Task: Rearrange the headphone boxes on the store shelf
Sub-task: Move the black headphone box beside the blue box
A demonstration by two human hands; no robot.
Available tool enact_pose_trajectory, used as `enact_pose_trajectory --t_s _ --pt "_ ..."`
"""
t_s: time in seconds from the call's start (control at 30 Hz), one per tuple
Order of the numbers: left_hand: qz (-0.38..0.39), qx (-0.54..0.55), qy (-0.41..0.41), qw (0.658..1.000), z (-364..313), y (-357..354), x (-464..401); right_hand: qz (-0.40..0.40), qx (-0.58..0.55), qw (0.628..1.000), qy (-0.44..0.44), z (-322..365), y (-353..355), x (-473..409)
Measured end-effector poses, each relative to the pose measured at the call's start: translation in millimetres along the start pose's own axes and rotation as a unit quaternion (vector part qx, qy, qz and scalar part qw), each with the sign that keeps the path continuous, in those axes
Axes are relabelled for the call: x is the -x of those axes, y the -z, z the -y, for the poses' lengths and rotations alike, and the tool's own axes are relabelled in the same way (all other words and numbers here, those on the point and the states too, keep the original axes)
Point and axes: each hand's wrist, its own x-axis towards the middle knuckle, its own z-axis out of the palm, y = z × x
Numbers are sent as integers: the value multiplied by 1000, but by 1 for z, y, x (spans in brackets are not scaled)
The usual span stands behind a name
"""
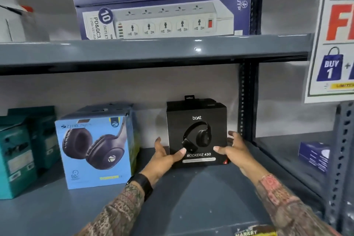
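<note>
A black Boat Rockerz 430 headphone box [197, 132] stands upright on the grey lower shelf [191, 193], towards the right rear. My left hand [164, 156] presses its lower left side, thumb across the front. On the opposite side my right hand [232, 148] holds the lower right edge, thumb on the front too. A light blue Zebronics headphone box [95, 151] stands to the left, apart from the black box, with another blue box behind it.
Teal boxes [19, 153] fill the shelf's far left. Power-strip boxes [162, 19] are stacked on the upper shelf [153, 50]. A perforated upright post [246, 101] stands right of the black box. A small blue box [314, 155] lies in the neighbouring bay, below a sale poster [335, 44].
</note>
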Motion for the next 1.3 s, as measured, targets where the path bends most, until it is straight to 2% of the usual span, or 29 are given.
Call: enact_pose_trajectory --t_s 0.17,0.3,0.5,0.7,0.83,1.03,1.3 --pt "20 2 -10 1000 6 5 -34 142 -49 989 -9 -10 15 -44" --pt "20 1 -26 999 12 1 -44 182 -112 977 7 -19 12 -62" --pt "-9 -33 -37 999 21 0 -58 162 -143 976 0 -32 3 -76" --pt "-18 -61 -16 998 20 -2 -48 162 -91 982 16 -29 6 -66" --pt "-21 -76 -24 997 18 -4 -27 147 -77 986 19 -21 12 -40" --pt "18 -123 -42 991 13 -5 22 150 -78 986 13 -17 28 6" --pt "43 -230 -97 967 15 -9 100 155 -73 984 41 -21 53 93"
